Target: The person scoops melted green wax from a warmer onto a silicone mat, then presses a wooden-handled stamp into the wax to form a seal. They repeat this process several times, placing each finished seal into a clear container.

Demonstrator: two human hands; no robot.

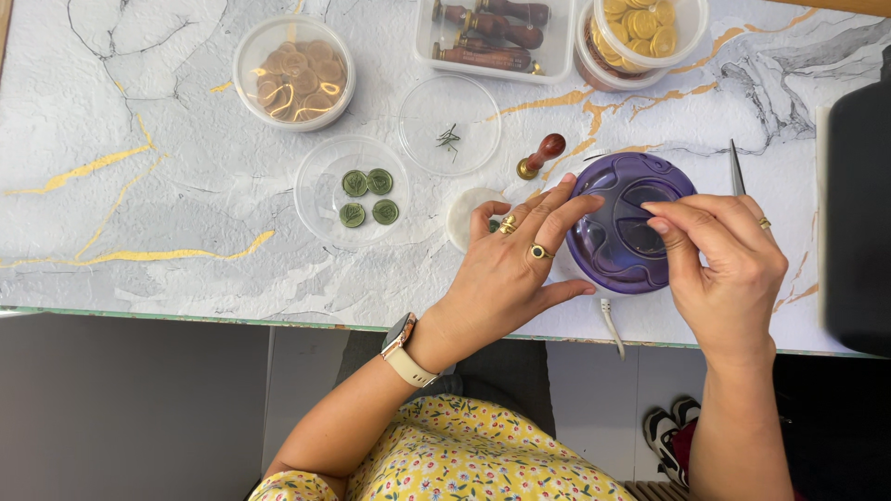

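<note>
1. Under both sets of fingers, a round purple wax-melter pot (620,223) is seen near the front edge of the marble-patterned table (167,186), its white cord (611,327) hanging over that edge.
2. The left hand (506,274) is laid against the pot's left rim with its fingers (557,211) loosely spread; nothing is gripped by it.
3. The right hand (729,264) is held over the pot's right side with its fingertips (661,223) drawn narrowly together above the bowl; whether something small is pinched there cannot be told.
4. The pot could be tipped or dragged toward the edge if the cord were snagged by a wrist. If it is warm, which cannot be seen, the fingertips above the bowl could be scalded.
5. Just beyond the left fingers, a white round pad (466,215) is partly covered, and a wooden-handled stamp (541,156) lying there could be knocked over by a careless reach.
6. Further left of those fingers, a clear dish (320,199) is seen holding four green wax seals (368,197); beside it a clear lid (449,116) carries a small green sprig.
7. Well beyond the fingers, a tub (251,51) holds copper-brown seals, a clear box (557,42) holds several stamps, and a tub (691,32) holds yellow-gold seals.
8. Beyond the right fingers, metal tweezers (735,169) are laid on the table.
</note>
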